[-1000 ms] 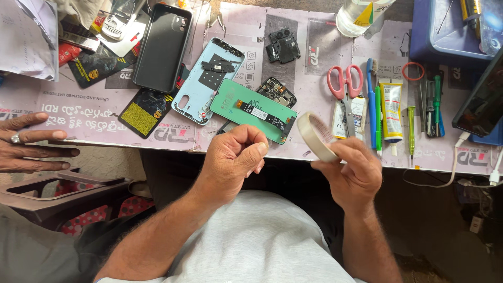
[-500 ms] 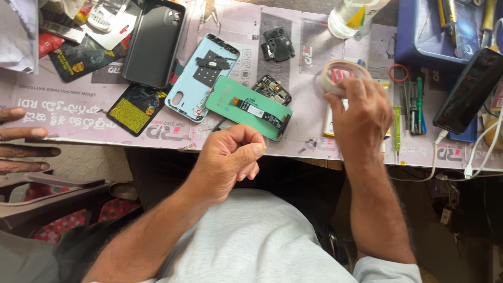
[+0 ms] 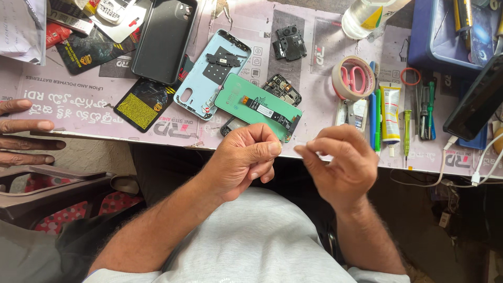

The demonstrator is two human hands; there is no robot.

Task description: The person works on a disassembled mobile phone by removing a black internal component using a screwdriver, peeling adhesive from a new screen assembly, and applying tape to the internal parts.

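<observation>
The work mat [image 3: 314,47] is covering the bench and serving as the landmark here. Near its middle, a black phone cover [image 3: 163,39] is lying beside a pale blue phone back [image 3: 209,73]. A green phone part [image 3: 257,107] with a flat ribbon cable is resting toward the mat's near edge, partly over a dark circuit board [image 3: 283,89]. Toward the mat's right end, the tape roll [image 3: 352,78] is lying flat, ringed around the pink handles of the scissors [image 3: 356,78]. Beside it, a white tube [image 3: 390,112] and a row of screwdrivers [image 3: 406,126] are lying together.

Below the mat's near edge, over the person's lap, the left hand [image 3: 246,162] is curling into a loose fist, its thumb pressing against the forefinger. The right hand [image 3: 340,167] is facing it, just beside it, with its fingertips [image 3: 301,151] drawn together as if pinching. Whether anything small is caught between them cannot be told. Neither hand is touching the tape roll, which is lying well apart from both.

Half a second earlier the right hand was resting on the tape roll at the mat; it has since come back to the lap, leaving the roll over the scissors. The left hand is staying almost where it was.

At the mat's left end, another person's hand [image 3: 26,131] is resting with fingers spread.
</observation>
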